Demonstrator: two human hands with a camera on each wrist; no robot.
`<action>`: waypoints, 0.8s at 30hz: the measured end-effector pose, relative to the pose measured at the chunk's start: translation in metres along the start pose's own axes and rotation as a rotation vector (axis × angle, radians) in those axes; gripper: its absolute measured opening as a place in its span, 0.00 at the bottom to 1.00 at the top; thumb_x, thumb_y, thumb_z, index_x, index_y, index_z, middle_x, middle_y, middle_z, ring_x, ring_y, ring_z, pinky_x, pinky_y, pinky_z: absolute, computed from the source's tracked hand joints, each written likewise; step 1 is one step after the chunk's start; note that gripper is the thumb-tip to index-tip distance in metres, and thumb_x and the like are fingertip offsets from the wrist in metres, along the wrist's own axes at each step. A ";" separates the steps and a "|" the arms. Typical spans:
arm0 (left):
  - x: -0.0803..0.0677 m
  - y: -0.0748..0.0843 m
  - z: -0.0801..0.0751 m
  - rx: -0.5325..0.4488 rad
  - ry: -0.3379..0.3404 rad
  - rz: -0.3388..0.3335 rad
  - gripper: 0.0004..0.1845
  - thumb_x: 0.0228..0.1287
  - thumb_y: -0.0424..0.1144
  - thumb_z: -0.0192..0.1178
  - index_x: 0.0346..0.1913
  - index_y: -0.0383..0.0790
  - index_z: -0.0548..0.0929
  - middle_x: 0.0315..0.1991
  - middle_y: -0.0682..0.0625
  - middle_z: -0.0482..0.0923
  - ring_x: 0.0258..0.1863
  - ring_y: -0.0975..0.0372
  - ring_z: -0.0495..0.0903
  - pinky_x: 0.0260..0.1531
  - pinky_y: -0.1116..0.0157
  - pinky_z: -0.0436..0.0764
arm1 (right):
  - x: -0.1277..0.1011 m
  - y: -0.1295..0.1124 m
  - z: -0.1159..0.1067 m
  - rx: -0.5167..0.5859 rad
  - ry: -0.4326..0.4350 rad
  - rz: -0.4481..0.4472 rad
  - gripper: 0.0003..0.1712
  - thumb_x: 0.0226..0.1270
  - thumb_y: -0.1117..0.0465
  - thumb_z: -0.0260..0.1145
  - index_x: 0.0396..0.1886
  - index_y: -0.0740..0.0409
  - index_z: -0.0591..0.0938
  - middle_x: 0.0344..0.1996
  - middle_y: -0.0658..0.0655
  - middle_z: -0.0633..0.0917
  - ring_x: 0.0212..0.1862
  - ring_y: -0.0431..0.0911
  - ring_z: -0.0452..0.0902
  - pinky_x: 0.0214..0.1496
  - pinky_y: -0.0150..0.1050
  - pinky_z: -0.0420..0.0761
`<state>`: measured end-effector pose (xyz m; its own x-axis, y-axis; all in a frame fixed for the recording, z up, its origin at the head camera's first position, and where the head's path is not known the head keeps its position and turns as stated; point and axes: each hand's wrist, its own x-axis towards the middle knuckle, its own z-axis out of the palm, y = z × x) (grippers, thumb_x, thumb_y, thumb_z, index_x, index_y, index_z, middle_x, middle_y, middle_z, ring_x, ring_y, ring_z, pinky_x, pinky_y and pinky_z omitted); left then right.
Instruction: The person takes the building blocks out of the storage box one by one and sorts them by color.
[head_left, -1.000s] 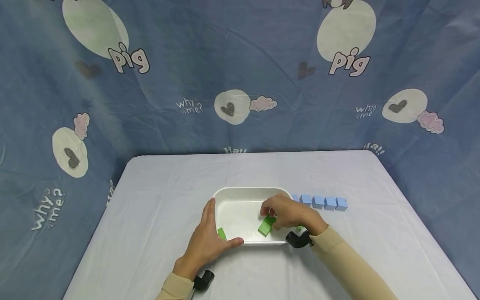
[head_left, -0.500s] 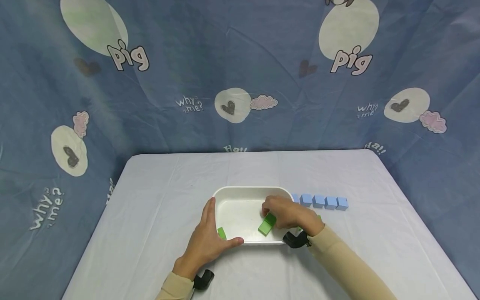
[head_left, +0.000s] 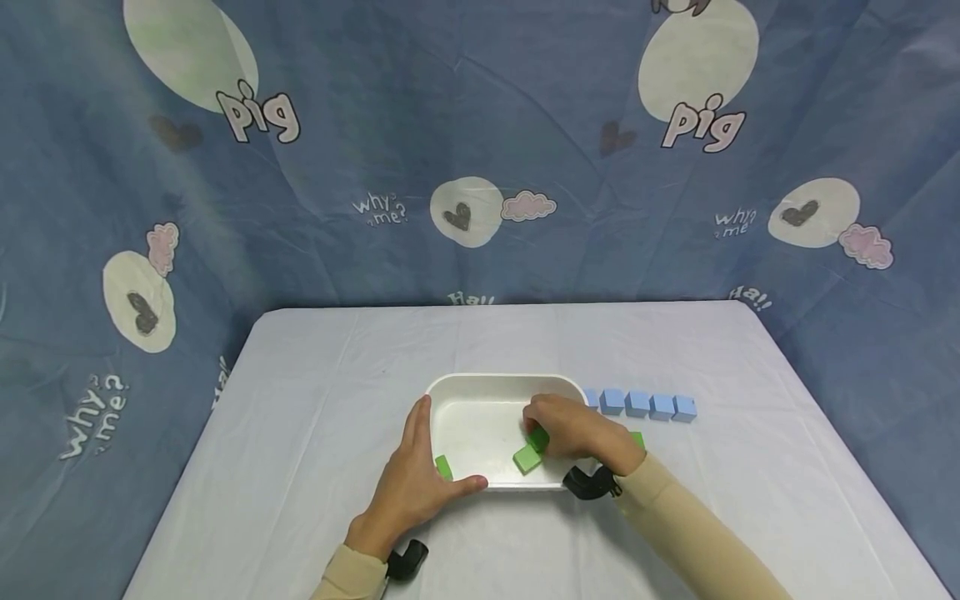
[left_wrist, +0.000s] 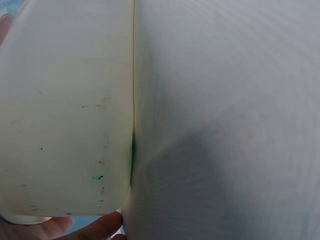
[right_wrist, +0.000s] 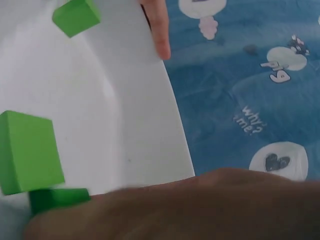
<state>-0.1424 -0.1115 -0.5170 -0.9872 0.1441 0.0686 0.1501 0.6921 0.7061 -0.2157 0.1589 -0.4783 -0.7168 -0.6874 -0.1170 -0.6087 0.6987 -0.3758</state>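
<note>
1. A blue cloth (head_left: pixel 480 150) with pigs and hearts is hanging behind a table (head_left: pixel 300 400) wearing a pale cover.
2. The left hand (head_left: pixel 408 487) is resting on the left end of the white tub (head_left: pixel 480 385), with fingers lying straight along the side and the thumb hooking over the near rim.
3. A little green block (head_left: pixel 443 467) is sitting inside the tub, just beside that thumb.
4. The right hand (head_left: pixel 573 429) is reaching into the tub, and its fingers are pinching a dark green block (head_left: pixel 537 439), I think, though the hand is hiding most of it.
5. A lighter green block (head_left: pixel 527 458) is touching it.
6. Blue blocks (head_left: pixel 637 404) are lining up beside the tub.
</note>
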 end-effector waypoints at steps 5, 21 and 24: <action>-0.001 -0.001 0.001 -0.002 0.001 -0.001 0.78 0.36 0.71 0.78 0.82 0.41 0.42 0.81 0.45 0.47 0.61 0.43 0.75 0.54 0.44 0.77 | 0.000 0.003 -0.002 0.117 0.048 -0.033 0.16 0.45 0.73 0.75 0.33 0.54 0.82 0.29 0.48 0.77 0.32 0.42 0.72 0.35 0.35 0.75; 0.000 -0.001 0.000 0.001 -0.020 -0.016 0.78 0.37 0.72 0.78 0.83 0.43 0.41 0.81 0.48 0.45 0.61 0.45 0.75 0.55 0.46 0.77 | 0.004 0.005 -0.007 0.217 0.155 -0.076 0.16 0.45 0.69 0.75 0.34 0.51 0.82 0.30 0.45 0.80 0.30 0.42 0.79 0.36 0.35 0.77; 0.000 0.000 0.000 -0.002 -0.020 -0.016 0.78 0.37 0.71 0.78 0.83 0.43 0.41 0.81 0.48 0.45 0.61 0.45 0.75 0.55 0.45 0.77 | 0.005 0.006 -0.008 0.240 0.161 -0.071 0.16 0.46 0.69 0.74 0.35 0.51 0.83 0.30 0.45 0.80 0.29 0.40 0.77 0.35 0.36 0.77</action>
<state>-0.1426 -0.1120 -0.5170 -0.9882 0.1473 0.0432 0.1343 0.6932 0.7081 -0.2257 0.1608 -0.4734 -0.7317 -0.6793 0.0571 -0.5749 0.5699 -0.5871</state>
